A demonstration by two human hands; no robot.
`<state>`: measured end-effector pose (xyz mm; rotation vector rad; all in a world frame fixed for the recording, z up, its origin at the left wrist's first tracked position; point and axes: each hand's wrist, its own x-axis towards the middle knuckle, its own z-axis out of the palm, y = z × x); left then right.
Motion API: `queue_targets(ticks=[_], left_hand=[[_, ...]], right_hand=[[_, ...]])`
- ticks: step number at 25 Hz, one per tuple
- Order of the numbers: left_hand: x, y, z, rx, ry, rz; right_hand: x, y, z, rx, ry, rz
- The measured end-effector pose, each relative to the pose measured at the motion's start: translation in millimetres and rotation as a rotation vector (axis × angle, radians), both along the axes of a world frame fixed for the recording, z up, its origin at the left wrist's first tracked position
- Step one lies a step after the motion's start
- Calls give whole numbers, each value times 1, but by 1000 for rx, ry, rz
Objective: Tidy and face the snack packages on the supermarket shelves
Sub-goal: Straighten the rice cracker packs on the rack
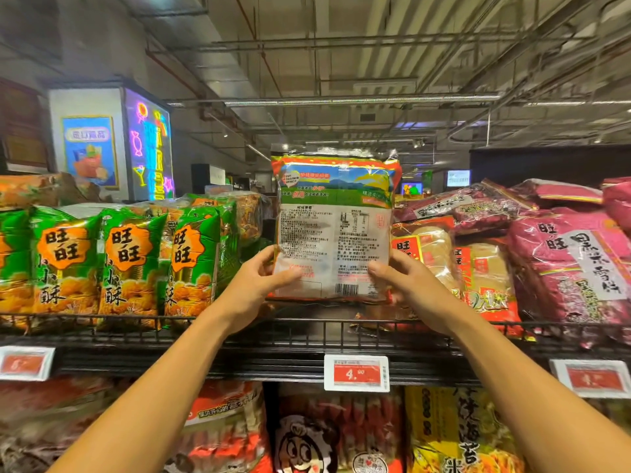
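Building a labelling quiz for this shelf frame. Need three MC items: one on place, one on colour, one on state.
1. Where is the held snack package?
A. Lying flat on the lower shelf
B. Upright above the top shelf rail, between the green bags and the magenta bags
C. On the floor

2. What colour is the panel on the price tag reading 4.90?
A. Red
B. Blue
C. Yellow

3. Which side of the held package faces the camera?
A. Front with the brand logo
B. Back with fine print and barcode
C. Narrow side edge

Answers: 1 B, the left hand and right hand grip its lower edges there; 2 A, the number sits on red; 3 B, text block and barcode show.
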<state>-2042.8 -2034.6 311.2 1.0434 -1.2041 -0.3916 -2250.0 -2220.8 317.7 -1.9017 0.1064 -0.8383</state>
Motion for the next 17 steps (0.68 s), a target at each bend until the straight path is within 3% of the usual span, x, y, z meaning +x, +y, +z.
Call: queue_targets(ticks=[8,17], left_hand=[[4,3,-2,28,-105,35],[-5,6,-3,-90,-285,133]], right_hand=[[-7,6,2,20,-20,17],[-17,18,4,-78,-12,107]])
